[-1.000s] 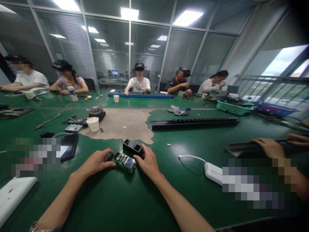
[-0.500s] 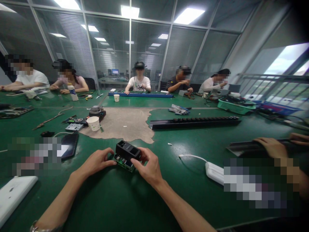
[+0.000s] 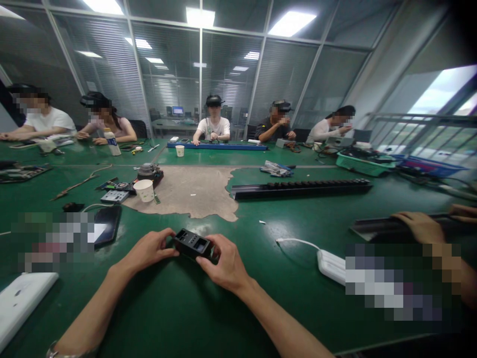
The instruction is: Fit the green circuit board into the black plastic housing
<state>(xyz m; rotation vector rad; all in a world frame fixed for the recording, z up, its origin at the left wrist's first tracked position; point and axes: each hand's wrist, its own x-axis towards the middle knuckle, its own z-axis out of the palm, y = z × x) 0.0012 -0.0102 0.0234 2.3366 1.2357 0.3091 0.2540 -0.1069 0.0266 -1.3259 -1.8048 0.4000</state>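
Observation:
Just above the green tabletop, a small black plastic housing (image 3: 193, 241) with rectangular cut-outs in its top face is held between both hands. The green circuit board under it is almost wholly covered by the housing. My left hand (image 3: 154, 247) pinches the left end with thumb and forefinger. At the right end, my right hand (image 3: 228, 261) is closed around the housing, its thumb on the near side and its fingers on the far side.
Beyond my hands lies a brown sheet (image 3: 197, 191), with a paper cup (image 3: 144, 190) by its left edge. A long black rail (image 3: 301, 189) lies to its right. Nearer are a phone (image 3: 108, 223), a white power strip (image 3: 330, 266) and another person's hand (image 3: 421, 226) on a dark bar.
The black housing has come down over the circuit board, which showed green beneath it before. My right hand has lowered and shifted slightly left with it; my left hand has barely moved.

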